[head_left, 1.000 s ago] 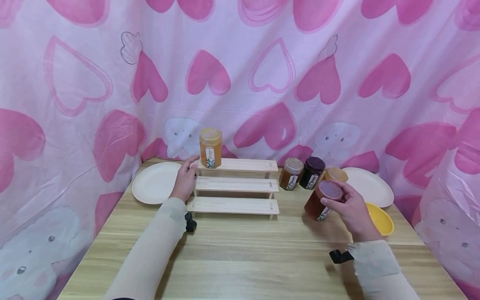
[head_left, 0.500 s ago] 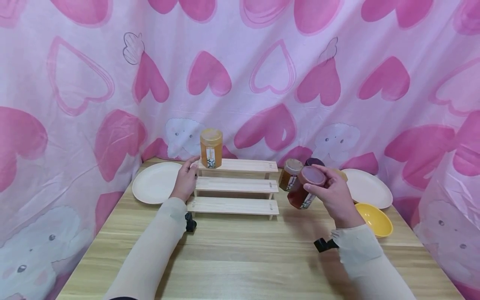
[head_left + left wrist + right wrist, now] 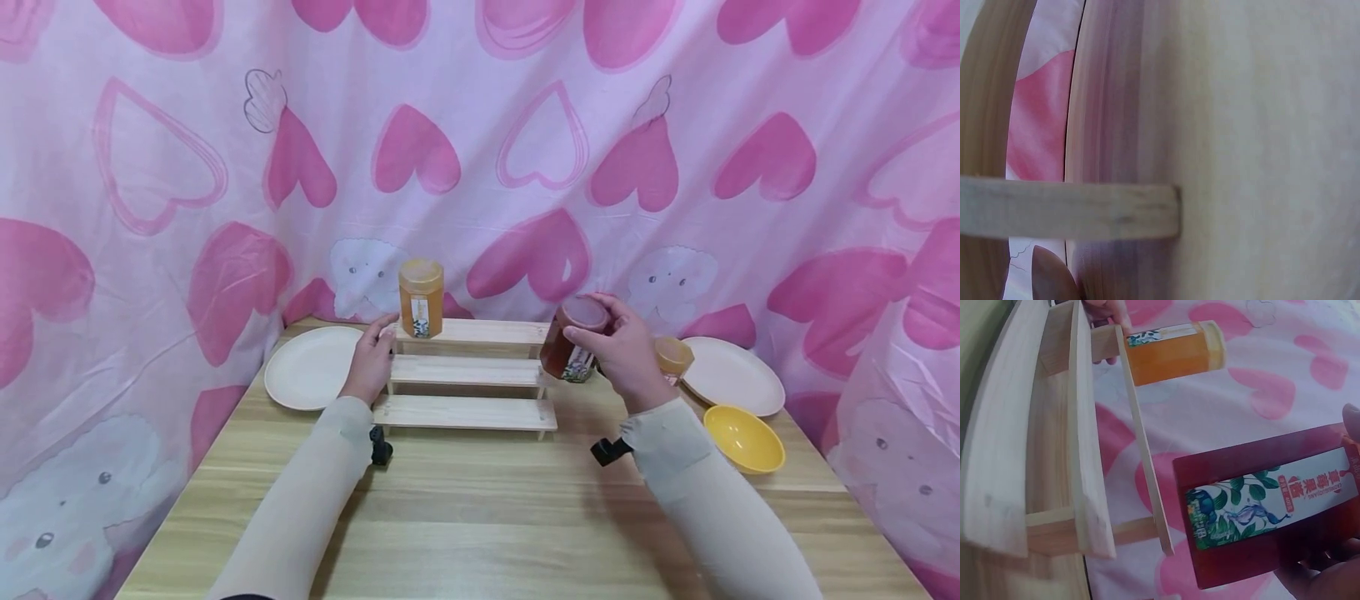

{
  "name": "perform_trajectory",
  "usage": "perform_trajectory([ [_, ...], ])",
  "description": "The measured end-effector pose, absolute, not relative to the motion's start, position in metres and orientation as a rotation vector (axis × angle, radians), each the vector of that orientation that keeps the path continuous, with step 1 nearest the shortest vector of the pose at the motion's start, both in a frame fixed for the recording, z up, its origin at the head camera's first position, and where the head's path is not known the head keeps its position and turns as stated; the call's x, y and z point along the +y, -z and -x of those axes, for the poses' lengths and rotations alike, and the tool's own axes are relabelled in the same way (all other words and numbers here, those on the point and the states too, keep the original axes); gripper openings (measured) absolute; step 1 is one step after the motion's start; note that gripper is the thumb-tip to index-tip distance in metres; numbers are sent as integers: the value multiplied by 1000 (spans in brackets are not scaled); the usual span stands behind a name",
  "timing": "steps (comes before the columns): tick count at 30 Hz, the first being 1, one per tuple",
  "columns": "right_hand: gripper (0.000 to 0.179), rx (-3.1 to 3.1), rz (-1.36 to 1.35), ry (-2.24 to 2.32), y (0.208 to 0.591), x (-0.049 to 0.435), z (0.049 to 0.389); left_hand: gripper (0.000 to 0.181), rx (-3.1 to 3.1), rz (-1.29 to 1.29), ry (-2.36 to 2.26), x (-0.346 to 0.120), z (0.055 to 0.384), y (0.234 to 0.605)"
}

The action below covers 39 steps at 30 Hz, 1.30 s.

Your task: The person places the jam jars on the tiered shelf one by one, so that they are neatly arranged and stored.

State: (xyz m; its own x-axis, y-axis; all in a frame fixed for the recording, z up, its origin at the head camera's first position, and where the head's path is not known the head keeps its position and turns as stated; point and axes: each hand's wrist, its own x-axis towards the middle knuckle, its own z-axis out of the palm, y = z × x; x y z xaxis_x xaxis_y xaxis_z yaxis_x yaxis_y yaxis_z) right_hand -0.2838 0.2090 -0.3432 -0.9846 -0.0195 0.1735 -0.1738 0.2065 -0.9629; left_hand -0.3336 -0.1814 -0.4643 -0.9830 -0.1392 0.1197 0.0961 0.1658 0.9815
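My right hand (image 3: 628, 357) grips a dark red jar (image 3: 561, 350) near its lid, thumb on the near side. The jar is tilted in the air at the right end of a three-step wooden rack (image 3: 465, 411); its label (image 3: 1266, 500) faces the right wrist camera. On the left of the rack's top step stands an amber honey jar (image 3: 422, 308), upright. Beside it my left hand (image 3: 369, 362) holds the rack's left end, with fingertips showing past the wood in the right wrist view. Mostly bare wood (image 3: 1260, 150) and one fingertip (image 3: 1052, 275) fill the left wrist view.
A yellow-lidded jar (image 3: 672, 358) stands at the right, partly behind my right hand. Two other jars there are hidden by it. A white plate (image 3: 738, 375) and a yellow bowl (image 3: 742, 439) lie farther right; another white plate (image 3: 307, 367) lies left. A heart-patterned curtain (image 3: 480, 125) hangs behind.
My right hand has carried the dark red jar left and upward, from in front of the other jars to the rack's right end. My left hand and the honey jar stay put.
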Motion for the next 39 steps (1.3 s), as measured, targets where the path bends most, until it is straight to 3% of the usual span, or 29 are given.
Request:
perform_trajectory([
  [18, 77, -2300, -259, -1901, 337, 162, 339, 46, -2247, -22, 1941, -182, 335, 465],
  [39, 74, -2318, -322, -1963, 349, 144, 369, 44, -2240, -33, 1919, -181, 335, 464],
])
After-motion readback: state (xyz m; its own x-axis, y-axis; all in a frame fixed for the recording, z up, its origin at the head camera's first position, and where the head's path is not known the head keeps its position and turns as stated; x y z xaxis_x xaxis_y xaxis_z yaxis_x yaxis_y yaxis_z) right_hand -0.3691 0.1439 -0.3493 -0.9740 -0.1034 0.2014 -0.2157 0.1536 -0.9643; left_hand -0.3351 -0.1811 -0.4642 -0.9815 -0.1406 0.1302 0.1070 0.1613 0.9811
